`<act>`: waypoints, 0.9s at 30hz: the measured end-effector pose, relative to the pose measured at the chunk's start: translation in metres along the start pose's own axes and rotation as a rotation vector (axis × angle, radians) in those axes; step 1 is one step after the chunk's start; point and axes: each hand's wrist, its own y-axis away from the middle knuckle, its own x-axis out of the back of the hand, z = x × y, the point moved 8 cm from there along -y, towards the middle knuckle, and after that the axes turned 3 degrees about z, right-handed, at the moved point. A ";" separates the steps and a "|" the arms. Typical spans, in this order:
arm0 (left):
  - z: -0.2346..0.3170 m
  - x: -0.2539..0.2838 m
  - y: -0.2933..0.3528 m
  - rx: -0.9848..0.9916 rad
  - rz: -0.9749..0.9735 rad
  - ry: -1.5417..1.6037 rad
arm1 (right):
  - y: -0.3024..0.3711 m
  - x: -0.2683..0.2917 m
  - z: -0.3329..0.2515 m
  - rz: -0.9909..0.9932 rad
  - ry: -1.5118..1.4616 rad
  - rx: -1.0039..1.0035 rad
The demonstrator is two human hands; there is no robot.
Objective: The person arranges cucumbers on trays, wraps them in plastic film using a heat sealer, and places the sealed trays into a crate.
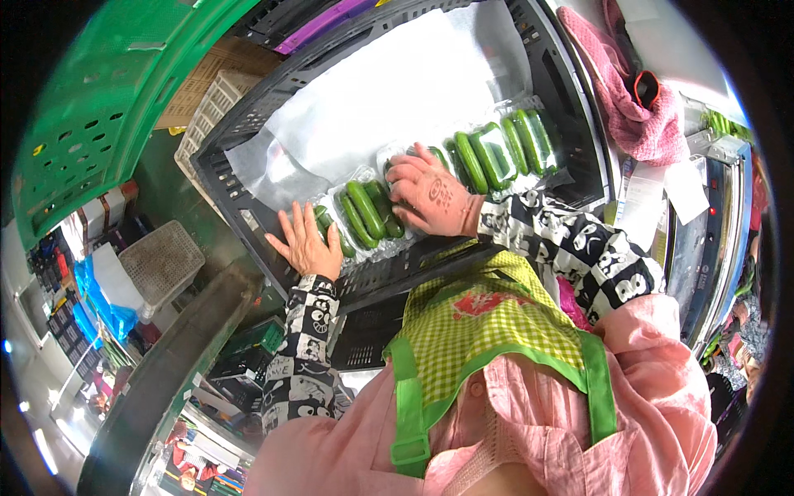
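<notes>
Wrapped packs of green cucumbers (pixel 364 211) lie in a row along the near side of a black plastic crate (pixel 240 207). Over the left end of the row rests my left hand (pixel 310 245), fingers spread, touching the leftmost pack. My right hand (pixel 434 194) is curled over a pack in the middle of the row, covering most of it, fingers at its far side and thumb toward the left. To the right of that hand lie more wrapped cucumbers (pixel 492 153). White paper liner (pixel 397 83) covers the far part of the crate floor.
A large green crate (pixel 99 107) stands at the far left, with a pale lattice basket (pixel 215 107) beside the black crate. A pink cloth (pixel 637 116) hangs at the right, near white paper sheets (pixel 686 194) and a machine (pixel 719 231). Another basket (pixel 165 264) sits lower left.
</notes>
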 end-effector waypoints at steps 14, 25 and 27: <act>-0.001 -0.015 -0.003 -0.077 0.131 0.280 | -0.006 -0.068 -0.025 -0.456 0.240 0.202; -0.001 -0.014 -0.001 -0.080 0.124 0.223 | 0.025 0.050 0.046 -0.350 0.396 -0.013; 0.000 -0.010 -0.005 -0.084 0.130 0.242 | 0.041 0.057 0.063 -0.330 0.421 -0.029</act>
